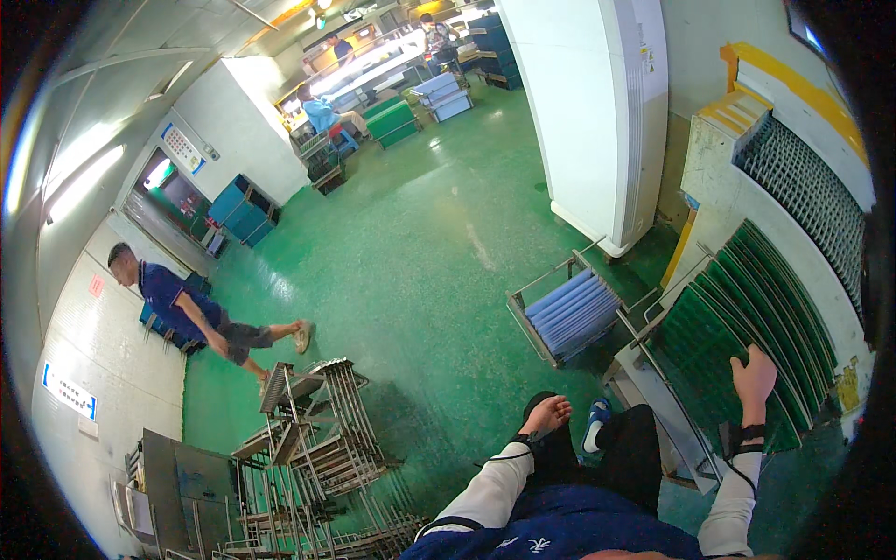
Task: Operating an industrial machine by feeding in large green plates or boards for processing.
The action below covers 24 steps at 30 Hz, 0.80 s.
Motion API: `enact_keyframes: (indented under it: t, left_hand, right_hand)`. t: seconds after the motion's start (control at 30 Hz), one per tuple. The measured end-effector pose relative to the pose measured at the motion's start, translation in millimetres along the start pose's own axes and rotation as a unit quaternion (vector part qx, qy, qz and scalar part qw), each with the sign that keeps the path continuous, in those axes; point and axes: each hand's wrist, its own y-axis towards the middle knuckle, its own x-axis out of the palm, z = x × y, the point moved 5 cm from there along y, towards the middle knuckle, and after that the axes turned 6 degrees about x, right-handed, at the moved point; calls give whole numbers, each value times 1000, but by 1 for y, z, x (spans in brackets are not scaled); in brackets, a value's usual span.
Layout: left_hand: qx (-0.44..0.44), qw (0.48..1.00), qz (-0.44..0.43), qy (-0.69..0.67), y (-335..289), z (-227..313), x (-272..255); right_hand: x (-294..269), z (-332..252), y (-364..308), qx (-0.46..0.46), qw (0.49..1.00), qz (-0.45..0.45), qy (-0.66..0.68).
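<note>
My right hand (754,375) is at the lower right, its fingers closed at the edge of a thin green board (695,341). That board leans at the front of a fanned row of similar green boards (770,299), all upright on their edges. A metal rack (644,350) stands along their near left side. My left hand (549,416) hangs over my thigh, palm turned up and fingers loosely curled in, with nothing visible in it. Both wrists wear dark straps.
A wire rack of blue boards (571,313) stands on the floor ahead. Beside the green boards is a white machine with a grille (803,168); beyond stands a tall white cabinet (597,121). Stacked metal frames (317,429) fill the lower left; a person (187,303) walks behind them.
</note>
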Motion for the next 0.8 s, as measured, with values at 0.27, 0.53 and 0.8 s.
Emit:
enact_keyframes:
  t: [0.27,0.53,0.8]
  left_hand:
    - [-10,1000,-11,-7,-4,3,0]
    - [-20,1000,-20,5,2,-7,27]
    - [-10,1000,-18,-21,5,-5,8]
  right_hand:
    - [3,-1,0,-15,1000,12,8]
    - [3,24,-2,0,999,28,-26]
    - [-5,-1,-1,32,998,-40,-22]
